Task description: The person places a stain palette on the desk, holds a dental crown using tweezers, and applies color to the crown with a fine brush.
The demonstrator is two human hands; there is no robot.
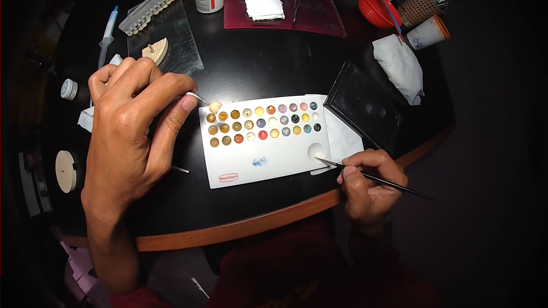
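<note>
My left hand (134, 117) is closed on a thin metal holder (201, 98), with a small cream tooth-shaped piece (215, 107) at its tip, over the upper left corner of the white palette (288, 171). Rows of small colored wells (262, 135) cover the palette’s upper part, and a blue smudge (260, 161) lies below them. My right hand (368, 185) grips a slim black brush (388, 182), its tip in the larger round well (317, 151) at lower right. A white sheet (345, 140) sticks out from under the palette’s right side.
A dark slab (362, 108) and wrapped white bundle (398, 69) lie right. Behind are a red tray (314, 5), white jar (209, 0), red bowl (377, 11), cup (427, 33) and glass sheet (182, 34). A round disc (65, 172) lies left. The wooden edge (240, 222) runs nearest me.
</note>
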